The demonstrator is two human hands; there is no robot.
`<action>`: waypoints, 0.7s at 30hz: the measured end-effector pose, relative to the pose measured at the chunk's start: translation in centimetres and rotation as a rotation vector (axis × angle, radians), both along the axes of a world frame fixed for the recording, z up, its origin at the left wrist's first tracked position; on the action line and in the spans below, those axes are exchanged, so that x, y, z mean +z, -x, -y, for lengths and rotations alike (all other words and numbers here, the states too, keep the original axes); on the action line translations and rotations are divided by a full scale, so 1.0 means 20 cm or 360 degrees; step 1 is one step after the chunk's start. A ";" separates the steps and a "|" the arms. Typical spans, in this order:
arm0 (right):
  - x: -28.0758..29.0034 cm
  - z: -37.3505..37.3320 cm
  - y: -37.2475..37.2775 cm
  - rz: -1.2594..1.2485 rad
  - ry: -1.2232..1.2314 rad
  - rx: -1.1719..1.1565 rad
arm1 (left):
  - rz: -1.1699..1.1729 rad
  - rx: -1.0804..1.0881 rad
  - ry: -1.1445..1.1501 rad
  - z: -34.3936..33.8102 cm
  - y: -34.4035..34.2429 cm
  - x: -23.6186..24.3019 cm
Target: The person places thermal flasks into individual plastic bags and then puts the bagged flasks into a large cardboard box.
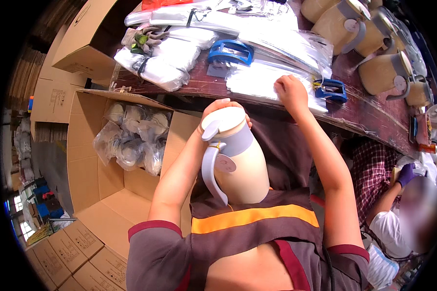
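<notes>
My left hand [224,104] grips a cream jug [243,169] from behind near its top, holding it upright against my apron. The jug has a grey band, lid and handle, with a round tag tied on. My right hand [287,89] rests with curled fingers on a stack of clear plastic bags [255,80] on the dark red table [349,114]; what its fingertips hold is hidden. Beside that hand sits a blue tape dispenser [331,90], and another blue dispenser [230,52] is behind the bags.
More jugs [378,77] crowd the table's right end. An open carton [99,194] at left holds bagged items [131,145]; boxes [68,250] are stacked nearby. A co-worker in a purple glove [405,174] sits at lower right.
</notes>
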State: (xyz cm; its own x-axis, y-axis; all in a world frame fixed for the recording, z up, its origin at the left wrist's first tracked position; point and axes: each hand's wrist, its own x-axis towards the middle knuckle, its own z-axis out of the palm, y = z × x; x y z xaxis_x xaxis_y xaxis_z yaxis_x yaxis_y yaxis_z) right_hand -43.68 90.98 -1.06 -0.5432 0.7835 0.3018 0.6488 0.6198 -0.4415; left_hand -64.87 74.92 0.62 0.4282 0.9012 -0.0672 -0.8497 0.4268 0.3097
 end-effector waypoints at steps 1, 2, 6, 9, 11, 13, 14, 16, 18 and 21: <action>0.01 0.01 -0.02 -0.0202 0.0215 -0.0012 | 0.0007 0.0002 -0.0009 0.00 -0.01 0.00; 0.01 -0.01 -0.04 -0.0226 0.0456 -0.0029 | -0.0030 0.0034 0.0010 0.00 -0.02 0.01; 0.00 -0.16 -0.13 -0.0671 0.1341 -0.0040 | -0.0266 0.0103 0.0169 -0.02 -0.01 0.01; 0.10 -0.19 -0.12 -0.1043 0.1296 -0.0084 | -0.0790 0.0056 0.0162 -0.06 -0.02 0.03; 0.22 -0.05 -0.07 -0.1163 0.1364 0.0161 | -0.1086 0.0160 0.0059 -0.10 -0.09 0.18; 0.34 0.23 0.04 -0.1289 0.1691 0.0376 | -0.1410 0.0547 -0.0264 -0.12 -0.20 0.25; 0.39 0.35 0.10 -0.1437 0.1939 0.0459 | -0.1475 0.0709 -0.0397 -0.12 -0.23 0.28; 0.34 0.41 0.12 -0.1911 0.2350 0.0282 | -0.1855 0.0880 -0.0496 -0.12 -0.24 0.24; 0.34 0.50 0.20 -0.2338 0.2538 0.0099 | -0.2117 0.0974 -0.0293 -0.11 -0.27 0.19; 0.32 0.58 0.18 -0.2566 0.2613 -0.0411 | -0.1444 0.1058 -0.0006 -0.07 -0.32 0.12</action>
State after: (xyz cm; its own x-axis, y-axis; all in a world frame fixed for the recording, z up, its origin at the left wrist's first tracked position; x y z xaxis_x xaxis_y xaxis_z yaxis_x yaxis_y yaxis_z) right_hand -47.23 79.38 5.38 -0.4799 0.7190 -0.5028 -0.6399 -0.6789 -0.3600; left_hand -58.53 76.33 3.06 -0.3434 0.9332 -0.1061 -0.3675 -0.0295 0.9295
